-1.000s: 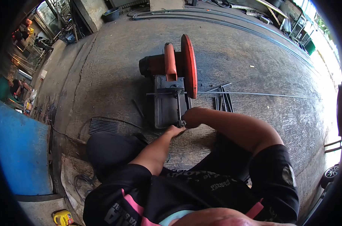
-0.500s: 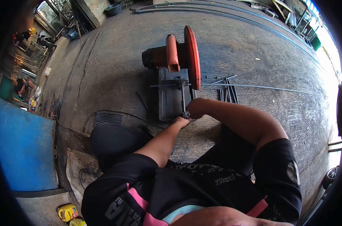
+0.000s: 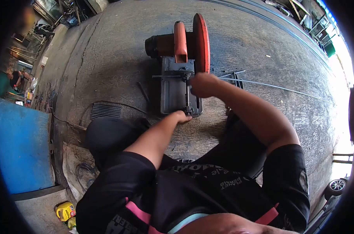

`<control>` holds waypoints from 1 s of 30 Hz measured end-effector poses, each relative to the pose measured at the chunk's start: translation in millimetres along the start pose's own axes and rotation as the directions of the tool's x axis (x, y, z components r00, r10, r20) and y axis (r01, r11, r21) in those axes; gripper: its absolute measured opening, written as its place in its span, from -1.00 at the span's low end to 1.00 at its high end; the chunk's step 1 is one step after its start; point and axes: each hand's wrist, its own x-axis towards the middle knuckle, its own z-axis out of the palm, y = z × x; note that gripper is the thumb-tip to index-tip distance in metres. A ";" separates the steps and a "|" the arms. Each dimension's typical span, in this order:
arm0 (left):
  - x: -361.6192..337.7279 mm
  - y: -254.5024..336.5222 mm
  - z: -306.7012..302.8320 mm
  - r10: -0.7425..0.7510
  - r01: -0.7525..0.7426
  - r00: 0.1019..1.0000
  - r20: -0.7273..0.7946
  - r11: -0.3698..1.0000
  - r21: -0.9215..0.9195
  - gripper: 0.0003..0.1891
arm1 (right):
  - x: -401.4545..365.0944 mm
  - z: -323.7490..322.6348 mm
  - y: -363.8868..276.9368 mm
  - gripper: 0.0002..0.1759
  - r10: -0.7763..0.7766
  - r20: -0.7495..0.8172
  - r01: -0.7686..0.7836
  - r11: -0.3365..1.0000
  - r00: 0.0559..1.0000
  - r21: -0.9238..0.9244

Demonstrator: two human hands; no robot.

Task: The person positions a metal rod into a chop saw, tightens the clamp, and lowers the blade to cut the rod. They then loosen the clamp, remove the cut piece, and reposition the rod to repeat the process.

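Note:
On the floor in front of me stands a chop saw with an orange blade guard [image 3: 206, 46], an orange handle [image 3: 180, 43] and a grey base [image 3: 171, 95]. A thin metal bar [image 3: 274, 89] runs through its vise and out to the right. My left hand [image 3: 177, 116] is closed at the vise handle [image 3: 189, 110], by the base's front edge, with one digit sticking out to the right. My right hand [image 3: 202, 84] is curled into a fist beside the vise screw, just below the guard. Whatever its fingers hold is hidden.
Cut metal pieces [image 3: 238, 80] lie right of the saw. Left of it are a ribbed metal plate [image 3: 106, 110], a cable [image 3: 138, 108] and a short dark bar [image 3: 143, 91]. A blue panel [image 3: 21, 148] stands at left, near a yellow jug [image 3: 65, 211]. Long bars [image 3: 278, 29] lie behind.
My right hand has left the vise handle and moved forward toward the guard. My left hand stays at the base's front edge. The view has shifted slightly.

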 end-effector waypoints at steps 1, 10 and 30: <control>-24.7 -2.9 -28.0 0.026 -0.041 0.990 0.140 0.994 0.103 -0.18 | 3.5 -11.6 4.3 -0.73 -0.021 -0.073 0.017 0.998 0.997 -0.059; -104.9 -94.0 -273.8 -0.035 0.060 0.921 -0.389 0.997 0.051 -0.50 | 9.1 -63.5 59.4 -0.76 0.329 -0.818 -0.049 0.936 0.472 0.349; -161.3 94.6 -281.2 0.114 -0.627 0.772 -0.626 0.300 -0.719 -0.53 | 50.3 -36.8 57.2 -0.52 0.317 -0.850 -0.060 0.945 0.420 0.323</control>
